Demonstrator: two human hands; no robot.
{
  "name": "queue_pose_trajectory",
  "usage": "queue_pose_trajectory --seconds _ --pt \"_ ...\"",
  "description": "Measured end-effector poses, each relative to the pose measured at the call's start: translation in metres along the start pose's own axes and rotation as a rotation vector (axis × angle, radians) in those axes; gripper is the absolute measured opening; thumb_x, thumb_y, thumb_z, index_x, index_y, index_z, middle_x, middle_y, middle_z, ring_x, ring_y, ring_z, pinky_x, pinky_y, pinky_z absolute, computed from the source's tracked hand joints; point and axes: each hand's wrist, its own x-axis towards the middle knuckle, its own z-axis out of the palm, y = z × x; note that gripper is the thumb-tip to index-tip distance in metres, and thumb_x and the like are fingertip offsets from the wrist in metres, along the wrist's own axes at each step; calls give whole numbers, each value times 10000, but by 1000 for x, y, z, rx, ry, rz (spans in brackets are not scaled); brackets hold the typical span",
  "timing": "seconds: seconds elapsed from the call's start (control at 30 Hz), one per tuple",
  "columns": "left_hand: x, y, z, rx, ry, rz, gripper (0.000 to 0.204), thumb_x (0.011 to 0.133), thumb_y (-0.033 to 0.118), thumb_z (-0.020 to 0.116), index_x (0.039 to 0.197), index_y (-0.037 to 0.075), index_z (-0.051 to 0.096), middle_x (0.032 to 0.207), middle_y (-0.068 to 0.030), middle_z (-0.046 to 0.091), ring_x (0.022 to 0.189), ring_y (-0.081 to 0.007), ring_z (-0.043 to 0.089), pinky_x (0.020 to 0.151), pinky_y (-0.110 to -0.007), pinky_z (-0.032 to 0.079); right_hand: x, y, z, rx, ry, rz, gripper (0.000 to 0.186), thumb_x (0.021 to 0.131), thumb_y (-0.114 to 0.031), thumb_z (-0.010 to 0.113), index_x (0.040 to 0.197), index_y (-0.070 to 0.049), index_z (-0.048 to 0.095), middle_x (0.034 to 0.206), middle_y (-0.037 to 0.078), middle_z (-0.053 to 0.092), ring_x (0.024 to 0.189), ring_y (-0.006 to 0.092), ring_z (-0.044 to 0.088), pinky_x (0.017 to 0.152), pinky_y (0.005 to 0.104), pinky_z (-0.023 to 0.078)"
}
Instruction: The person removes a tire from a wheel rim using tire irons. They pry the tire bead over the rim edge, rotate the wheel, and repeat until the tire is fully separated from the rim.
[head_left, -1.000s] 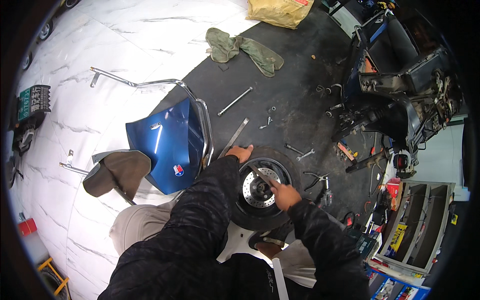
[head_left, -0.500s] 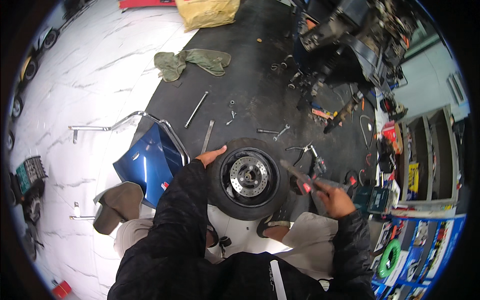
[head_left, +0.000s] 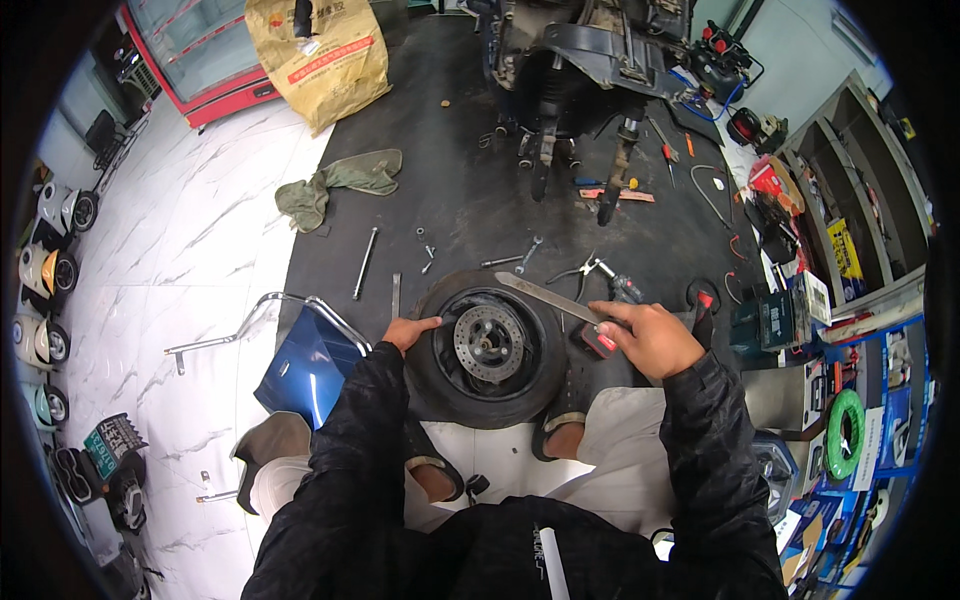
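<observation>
Steadying the wheel [head_left: 488, 346]: apparently the step in hand; it lies on the floor [head_left: 470, 190].
Flat bar [head_left: 548, 299]: tip above the wheel's far edge; lowering it would call for firm bracing.
Right hand [head_left: 657, 339]: gripping the bar.
Left hand [head_left: 404, 333]: at the wheel's left edge; how closed, cannot tell.

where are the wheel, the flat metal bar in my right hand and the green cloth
Wheel [head_left: 487, 346], head view: its centre.
Flat metal bar [head_left: 550, 297], head view: midway along its bare length.
Green cloth [head_left: 362, 173], head view: its right-hand part.
</observation>
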Motion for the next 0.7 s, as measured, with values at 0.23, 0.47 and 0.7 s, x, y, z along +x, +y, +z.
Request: queue_pose_trajectory --seconds 0.23,0.47,0.7 --pt "-8 34 20 542 198 226 917 732 736 848 882 -161 730 884 -309 754 920 -390 773 836 -461 560 -15 -10 -19 23 26 1 334 1056 -297 639 1326 -124 730 1038 195 771 999 417 729 877 501 571" --pt "-31 53 32 651 247 223 924 748 770 807 925 -134 751 940 -340 744 997 -452 752 861 -498 560 -21 -29 -25 9 79 40 346 1051 -309 651 1342 -137 725 1111 170 780 1044 391 733 895 489 573" --pt "-53 93 63 846 227 274 931 853 769 694 1105 -125 746 1120 -367 732 1180 -488 690 992 -485 535 -15 -28 -19 24 79 -18 346 1045 -322 648 1320 -133 741 1126 171 781 1067 399 728 926 493 571"
